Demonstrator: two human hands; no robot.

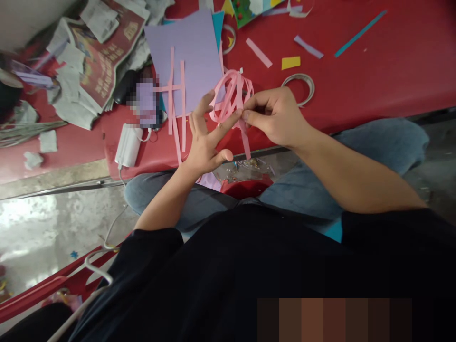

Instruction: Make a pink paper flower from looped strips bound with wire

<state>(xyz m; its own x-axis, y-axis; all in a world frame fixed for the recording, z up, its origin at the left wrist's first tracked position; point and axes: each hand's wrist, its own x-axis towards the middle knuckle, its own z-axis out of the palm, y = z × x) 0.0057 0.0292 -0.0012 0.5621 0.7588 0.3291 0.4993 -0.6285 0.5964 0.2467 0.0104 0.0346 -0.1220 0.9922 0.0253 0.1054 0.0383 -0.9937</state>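
A loose ball of looped pink paper strips (pixel 231 95) hangs between my two hands above the edge of the red table (pixel 374 71). My right hand (pixel 276 116) is closed, pinching the strips at the ball's lower right, and one strip end hangs down below it. My left hand (pixel 206 137) has its fingers spread. Its index finger reaches up to the pinch point and its other fingers rest against the ball's left side. More pink strips (pixel 176 99) lie flat on a lilac paper sheet (pixel 192 52) just behind my left hand.
Crumpled newspapers (pixel 96 57) pile at the table's left. A white power bank (pixel 128 145) with a cable lies near the front edge. Tape rolls (pixel 302 83), coloured paper scraps (pixel 290 62) and a teal strip (pixel 359 33) scatter over the table. My knees sit below.
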